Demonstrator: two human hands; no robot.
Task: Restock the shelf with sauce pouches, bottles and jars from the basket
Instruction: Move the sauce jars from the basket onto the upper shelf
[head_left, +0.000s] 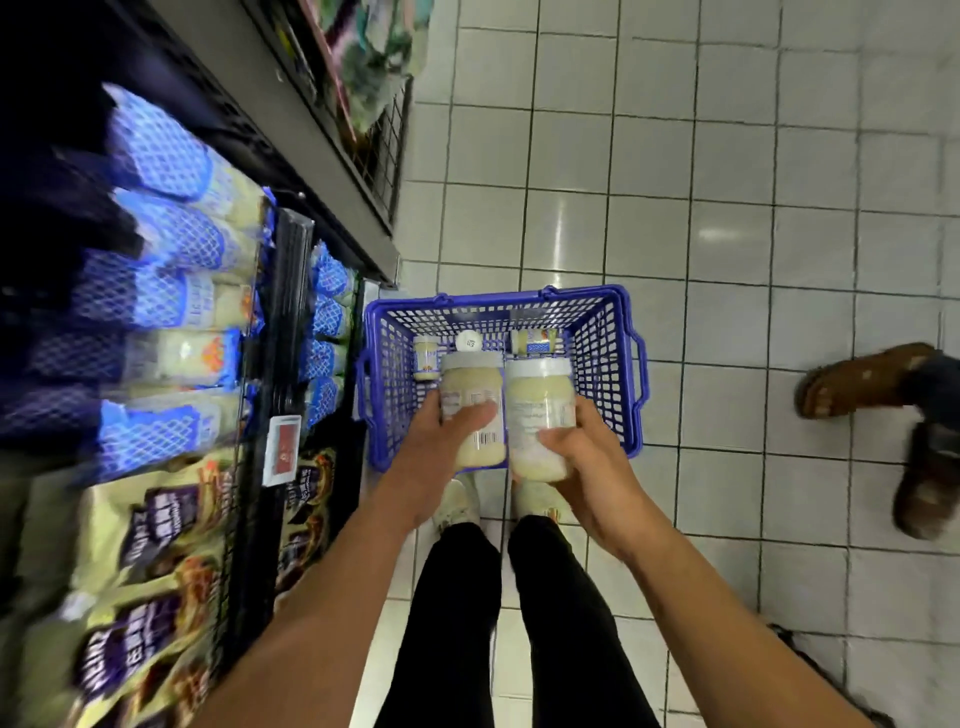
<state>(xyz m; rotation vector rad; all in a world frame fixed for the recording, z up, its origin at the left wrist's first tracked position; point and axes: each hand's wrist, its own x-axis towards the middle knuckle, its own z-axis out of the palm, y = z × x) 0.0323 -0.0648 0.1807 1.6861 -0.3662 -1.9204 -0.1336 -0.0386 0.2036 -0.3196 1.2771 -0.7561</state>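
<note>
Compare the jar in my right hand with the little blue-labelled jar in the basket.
The held jar is far larger than the blue-labelled jar. The right hand grips the held jar over the basket; the blue-labelled jar lies on its side inside. The held jar's label is pale, the other's blue. Both hold creamy sauce.

Both forearms (332, 587) stretched forward, downward.
Left hand (445, 434) curled round left white-lidded clear jar (474, 382); right hand (579, 454) curled round right white-lidded clear jar (537, 392).

White glazed floor tiles (727, 156) with grey grout. Pair of worn brown shoes (862, 382) at right edge. Black trousers (452, 623) over pale scuffed trainers (457, 506).
</note>
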